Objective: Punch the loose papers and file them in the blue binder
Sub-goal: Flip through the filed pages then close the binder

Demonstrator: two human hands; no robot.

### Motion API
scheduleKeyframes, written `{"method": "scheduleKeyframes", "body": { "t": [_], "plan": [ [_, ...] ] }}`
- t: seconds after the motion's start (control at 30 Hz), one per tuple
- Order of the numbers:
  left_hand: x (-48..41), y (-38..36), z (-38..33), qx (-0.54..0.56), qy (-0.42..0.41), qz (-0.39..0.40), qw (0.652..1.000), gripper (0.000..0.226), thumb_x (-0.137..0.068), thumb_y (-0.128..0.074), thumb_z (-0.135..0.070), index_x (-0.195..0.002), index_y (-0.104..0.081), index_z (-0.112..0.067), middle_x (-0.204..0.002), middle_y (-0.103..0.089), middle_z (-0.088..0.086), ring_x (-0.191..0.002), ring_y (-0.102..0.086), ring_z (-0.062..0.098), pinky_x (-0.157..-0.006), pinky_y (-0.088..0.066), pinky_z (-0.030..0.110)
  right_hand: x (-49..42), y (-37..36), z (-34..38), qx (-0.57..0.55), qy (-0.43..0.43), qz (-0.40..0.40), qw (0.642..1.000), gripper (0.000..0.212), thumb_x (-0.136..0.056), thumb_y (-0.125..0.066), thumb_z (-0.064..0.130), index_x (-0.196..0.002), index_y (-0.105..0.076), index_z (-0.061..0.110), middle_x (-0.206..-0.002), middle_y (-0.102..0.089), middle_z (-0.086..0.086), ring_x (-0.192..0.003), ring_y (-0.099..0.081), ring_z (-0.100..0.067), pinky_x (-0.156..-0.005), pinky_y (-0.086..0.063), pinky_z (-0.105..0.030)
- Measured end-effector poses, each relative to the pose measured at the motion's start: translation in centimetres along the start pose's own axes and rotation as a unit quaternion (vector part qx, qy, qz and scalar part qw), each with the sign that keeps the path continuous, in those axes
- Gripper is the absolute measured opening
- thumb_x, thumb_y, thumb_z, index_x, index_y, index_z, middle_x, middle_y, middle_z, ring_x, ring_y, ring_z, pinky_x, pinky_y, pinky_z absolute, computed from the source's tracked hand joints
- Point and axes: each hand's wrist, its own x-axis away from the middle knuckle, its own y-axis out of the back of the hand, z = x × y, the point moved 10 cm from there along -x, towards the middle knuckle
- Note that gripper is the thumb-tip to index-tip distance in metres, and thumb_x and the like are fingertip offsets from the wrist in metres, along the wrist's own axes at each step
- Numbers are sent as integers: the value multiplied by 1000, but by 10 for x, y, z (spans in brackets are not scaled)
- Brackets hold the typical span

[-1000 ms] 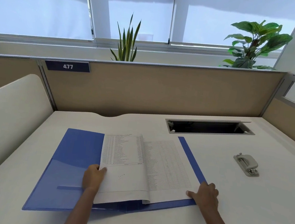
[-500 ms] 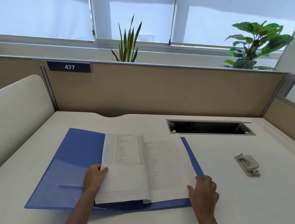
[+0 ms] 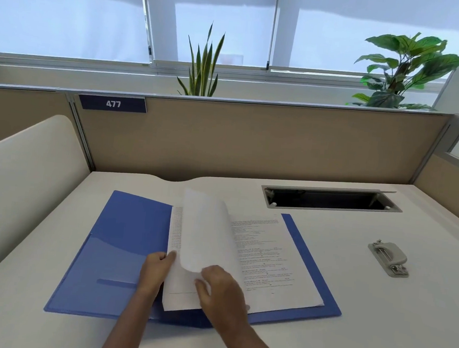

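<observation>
The blue binder [image 3: 124,237] lies open on the white desk, its left cover bare. Printed papers [image 3: 268,259] lie in its right half. One sheet [image 3: 204,232] stands curled upright over the fold, lifted from the right side. My right hand [image 3: 221,294] pinches that sheet at its lower edge. My left hand [image 3: 154,272] holds the left edge of the turned pages near the binder's fold. A grey hole punch [image 3: 389,257] sits alone on the desk to the right, apart from both hands.
A recessed cable slot [image 3: 330,199] with its lid raised lies behind the binder on the right. A beige partition [image 3: 252,142] closes the back, a cream curved divider [image 3: 22,179] the left. Bare desk surface [image 3: 376,322] stretches right of the binder.
My right hand left the binder's lower right corner, moved left and lifted a sheet, which now curls upward over the fold. The left hand stayed at the pages' left edge.
</observation>
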Motion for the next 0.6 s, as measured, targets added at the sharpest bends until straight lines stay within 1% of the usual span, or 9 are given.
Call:
{"method": "scheduleKeyframes", "body": {
  "t": [0.07, 0.13, 0.17, 0.23, 0.3, 0.37, 0.43, 0.53, 0.6],
  "plan": [
    [3, 1, 0, 4, 30, -15, 999, 52, -97, -33, -45, -65, -50, -8, -67, -54, 10, -69, -51, 25, -58, -38, 29, 0, -17, 4, 20, 4, 40, 999, 30, -94, -41, 25, -100, -63, 6, -108, -64, -9, -98, -58, -23, -81, -43, -31],
    [5, 1, -1, -4, 43, -21, 999, 58, -93, -33, -55, -65, -52, -8, -63, -53, 7, -65, -50, 25, -52, -35, 28, 1, -29, 3, 34, 2, 68, 997, 30, -94, -39, 25, -97, -62, 5, -108, -63, -11, -99, -56, -25, -80, -40, -33],
    [5, 0, -3, -8, 25, -15, 1000, 54, -91, -42, -53, -59, -46, -10, -58, -47, 5, -59, -45, 21, -51, -31, 28, 2, -32, 2, 30, 2, 76, 997, 31, -94, -40, 25, -97, -62, 4, -108, -64, -11, -99, -56, -25, -81, -39, -32],
    [3, -4, -5, -14, -15, 11, 1000, 47, -88, -60, -34, -55, -35, -12, -56, -38, 6, -55, -35, 17, -53, -25, 28, 5, -35, -1, -5, 3, 84, 996, 32, -94, -42, 28, -100, -65, 6, -108, -66, -9, -100, -56, -22, -83, -40, -30],
    [3, -2, 0, -11, -18, 25, 999, 36, -86, -64, -21, -61, -41, -10, -63, -45, 10, -62, -41, 19, -58, -29, 30, 7, -29, -9, -59, -10, 78, 995, 34, -93, -47, 36, -103, -68, 11, -106, -68, -6, -98, -59, -17, -82, -42, -25],
    [3, 4, 2, -7, -15, 18, 1000, 29, -86, -64, -18, -67, -47, -6, -70, -53, 14, -67, -48, 22, -62, -35, 33, 9, -16, -24, -107, -50, 57, 991, 36, -90, -51, 43, -96, -70, 13, -97, -71, -3, -89, -60, -12, -75, -42, -20],
    [0, 10, 2, -17, -17, 4, 1000, 32, -87, -63, -19, -63, -44, -7, -68, -52, 13, -65, -47, 22, -61, -34, 32, 10, -3, -48, -128, -100, 34, 986, 35, -89, -54, 43, -90, -71, 13, -92, -71, -1, -84, -60, -10, -73, -43, -19],
    [-3, 18, -2, -49, -29, -22, 998, 45, -86, -63, -20, -55, -33, -13, -59, -41, 9, -56, -38, 19, -54, -26, 28, 12, 16, -92, -115, -170, 4, 979, 25, -91, -55, 31, -95, -69, 11, -99, -70, -3, -88, -61, -13, -77, -47, -22],
    [-5, 22, -4, -75, -38, -32, 996, 47, -86, -64, -21, -54, -29, -14, -57, -36, 7, -54, -33, 18, -52, -22, 27, 16, 28, -123, -66, -208, -6, 976, 25, -92, -54, 28, -105, -66, 11, -109, -66, -6, -98, -61, -15, -80, -45, -20]
  ]
}}
